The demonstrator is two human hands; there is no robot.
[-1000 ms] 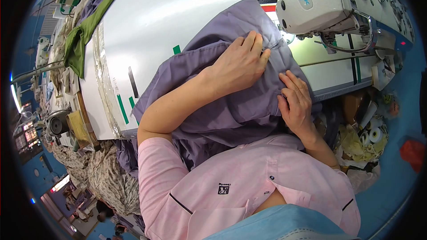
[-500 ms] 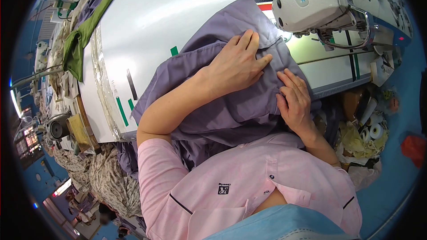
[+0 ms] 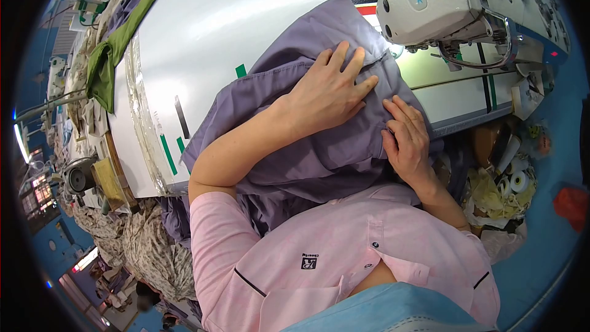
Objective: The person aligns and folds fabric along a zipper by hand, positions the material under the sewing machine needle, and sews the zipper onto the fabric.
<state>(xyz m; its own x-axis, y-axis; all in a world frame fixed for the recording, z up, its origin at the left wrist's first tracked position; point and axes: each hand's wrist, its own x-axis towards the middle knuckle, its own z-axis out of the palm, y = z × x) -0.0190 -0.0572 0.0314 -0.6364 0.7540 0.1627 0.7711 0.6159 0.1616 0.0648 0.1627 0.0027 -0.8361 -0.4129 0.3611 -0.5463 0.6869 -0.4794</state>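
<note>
Resting left hand with spread fingers on seamed purple cloth, directly beneath fingertips; touching it with bent-fingered right hand, cannot tell whether gripping; near Jack sewing machine, beyond left fingertips.

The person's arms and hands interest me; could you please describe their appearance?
The left hand and right hand look bare, with no glove, ring or watch visible. A short pink sleeve leaves the left forearm bare; on the right, no sleeve edge can be made out.
</note>
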